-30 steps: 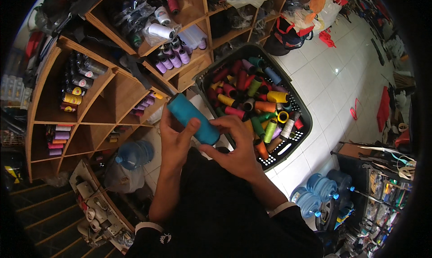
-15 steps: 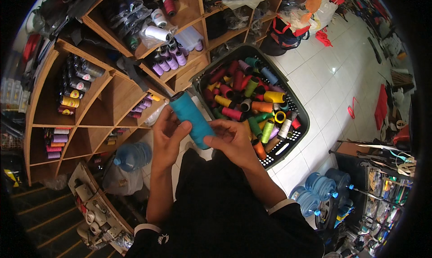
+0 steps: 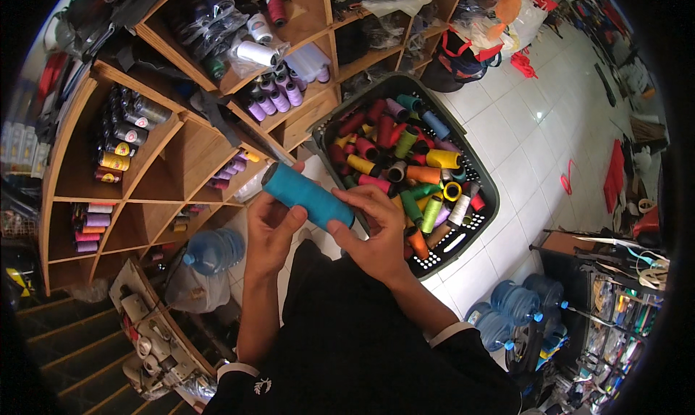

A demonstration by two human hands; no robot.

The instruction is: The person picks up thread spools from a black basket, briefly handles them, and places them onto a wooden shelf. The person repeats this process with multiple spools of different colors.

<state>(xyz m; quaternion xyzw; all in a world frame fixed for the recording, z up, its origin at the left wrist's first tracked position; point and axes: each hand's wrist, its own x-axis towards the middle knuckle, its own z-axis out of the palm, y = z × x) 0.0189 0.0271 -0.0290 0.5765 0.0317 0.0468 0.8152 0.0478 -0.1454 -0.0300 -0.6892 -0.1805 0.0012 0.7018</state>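
Between both hands I hold a large spool of teal thread [image 3: 304, 196], tilted with its dark end up and to the left. My left hand [image 3: 271, 223] wraps its left part, thumb across the front. The fingers and thumb of my right hand [image 3: 371, 228] grip the lower right end. Just beyond the right hand stands a dark plastic basket [image 3: 486, 187], heaped with thread spools in red, yellow, green, orange and other colours. A lime green spool [image 3: 431, 212] and a white spool [image 3: 460, 209] lie near its front.
A wooden cubby shelf [image 3: 156, 201] to the left holds purple spools [image 3: 274, 101] and dark spools. Below it sits a blue water jug [image 3: 214, 252]; several more jugs [image 3: 515, 302] stand at the lower right. Red scraps [image 3: 566, 178] lie on the tiled floor [image 3: 507, 136].
The teal spool has turned from steep to flatter, its upper end swinging left and down. Both hands still hold it.
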